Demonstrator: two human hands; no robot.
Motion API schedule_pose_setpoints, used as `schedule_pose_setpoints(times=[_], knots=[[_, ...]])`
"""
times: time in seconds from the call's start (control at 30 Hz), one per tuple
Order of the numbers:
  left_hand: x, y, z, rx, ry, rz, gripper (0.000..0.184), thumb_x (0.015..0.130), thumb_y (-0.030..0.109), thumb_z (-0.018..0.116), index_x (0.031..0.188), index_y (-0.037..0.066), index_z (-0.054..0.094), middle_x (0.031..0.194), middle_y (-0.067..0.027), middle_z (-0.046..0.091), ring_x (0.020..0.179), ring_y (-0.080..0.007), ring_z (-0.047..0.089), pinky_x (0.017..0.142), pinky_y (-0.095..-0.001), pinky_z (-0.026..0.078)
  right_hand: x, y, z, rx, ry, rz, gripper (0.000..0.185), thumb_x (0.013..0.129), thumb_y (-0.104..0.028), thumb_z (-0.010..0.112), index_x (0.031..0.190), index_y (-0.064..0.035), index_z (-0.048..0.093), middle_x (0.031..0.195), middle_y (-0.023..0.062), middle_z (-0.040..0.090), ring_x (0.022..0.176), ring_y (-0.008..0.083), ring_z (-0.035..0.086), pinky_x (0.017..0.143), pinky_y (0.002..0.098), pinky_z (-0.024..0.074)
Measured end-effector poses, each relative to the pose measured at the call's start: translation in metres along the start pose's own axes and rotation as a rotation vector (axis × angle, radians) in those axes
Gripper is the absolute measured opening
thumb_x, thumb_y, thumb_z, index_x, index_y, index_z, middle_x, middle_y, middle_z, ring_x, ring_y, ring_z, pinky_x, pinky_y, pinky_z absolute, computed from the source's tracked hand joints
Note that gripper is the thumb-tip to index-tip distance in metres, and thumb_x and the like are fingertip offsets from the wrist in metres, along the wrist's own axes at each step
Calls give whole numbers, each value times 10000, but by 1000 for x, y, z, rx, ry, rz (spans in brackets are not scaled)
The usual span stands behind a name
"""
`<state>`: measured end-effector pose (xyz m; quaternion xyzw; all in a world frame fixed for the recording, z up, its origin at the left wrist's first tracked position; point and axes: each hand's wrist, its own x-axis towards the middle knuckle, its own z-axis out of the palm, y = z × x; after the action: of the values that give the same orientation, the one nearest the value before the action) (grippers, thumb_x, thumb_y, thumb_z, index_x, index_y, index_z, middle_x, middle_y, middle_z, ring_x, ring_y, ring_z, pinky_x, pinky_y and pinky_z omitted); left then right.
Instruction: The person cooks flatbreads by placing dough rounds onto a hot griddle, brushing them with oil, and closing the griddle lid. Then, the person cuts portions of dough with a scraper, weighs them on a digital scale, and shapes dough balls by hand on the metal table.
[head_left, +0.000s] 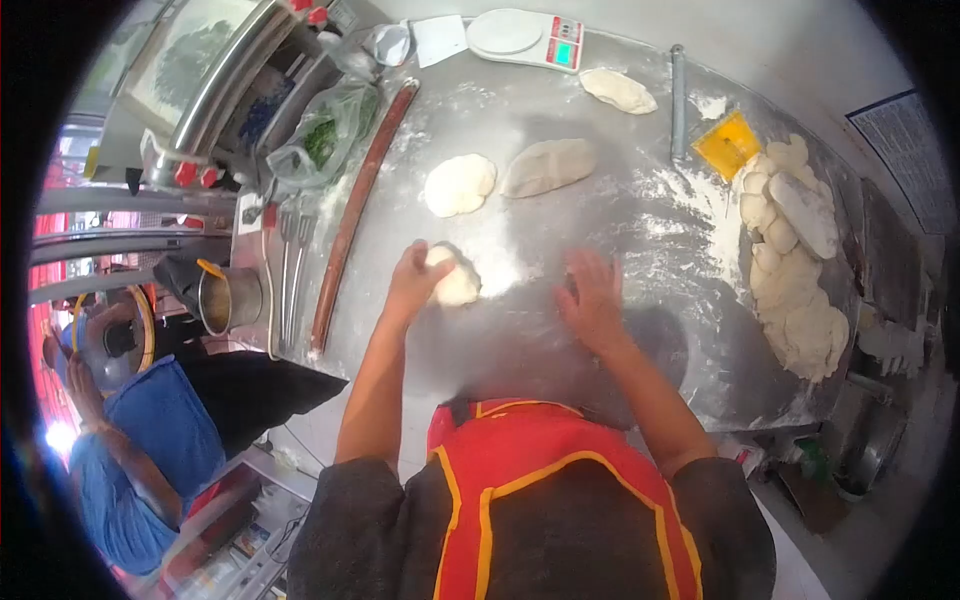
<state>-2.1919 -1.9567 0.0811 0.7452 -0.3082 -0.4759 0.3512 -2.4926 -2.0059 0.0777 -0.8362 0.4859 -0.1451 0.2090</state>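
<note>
A small dough piece [456, 280] lies on the metal table [500, 345], and my left hand [413, 280] is closed on its left side. To the right, my right hand [591, 290] is held over the tabletop with fingers apart and nothing in it. Beyond my hands are a round flat dough [460, 185] and, touching or nearly touching it, a longer oval dough [548, 168]. Another oval dough [618, 91] sits farther back near the scale.
A long reddish rod [363, 210] and a bag of greens [322, 140] are on the left. A white scale [525, 38], metal bar [679, 105], yellow scraper [728, 146] and dough pile [797, 300] lie behind and right. Another person [150, 440] is at far left.
</note>
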Motion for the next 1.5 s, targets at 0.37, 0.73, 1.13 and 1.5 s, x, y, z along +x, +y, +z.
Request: schedule_pose_setpoints(times=[0.37,0.73,1.13,1.5], knots=[[-9,6,108,214,-11,359,434,862,293,632,1125,-47,570,1107,-174,602,1018,-299,564,893,-384,442,1,-21,0,440,58,87,636,773,-117,681,1333,-36,390,1301,210,474,1233,361,437,998,426,374],[-16,60,196,1194,160,317,334,863,240,496,1103,19,566,1184,-191,552,1167,-318,478,1033,-417,343,31,-3,63,0,375,-149,364,880,-220,507,1168,1,530,1220,212,532,1137,368,504,980,467,381],[22,84,140,597,40,546,402,911,297,454,1212,49,553,1334,-117,452,1282,-307,348,1059,-475,262,109,42,63,-435,372,-64,445,946,-286,460,1307,-25,462,1318,151,493,1204,269,484,979,408,399],[55,-6,136,474,-183,396,455,722,280,711,1087,46,575,1054,-174,587,1047,-344,525,904,-434,415,70,8,-1,377,-383,166,401,754,-140,691,1091,10,535,1040,126,562,922,254,535,787,387,444]])
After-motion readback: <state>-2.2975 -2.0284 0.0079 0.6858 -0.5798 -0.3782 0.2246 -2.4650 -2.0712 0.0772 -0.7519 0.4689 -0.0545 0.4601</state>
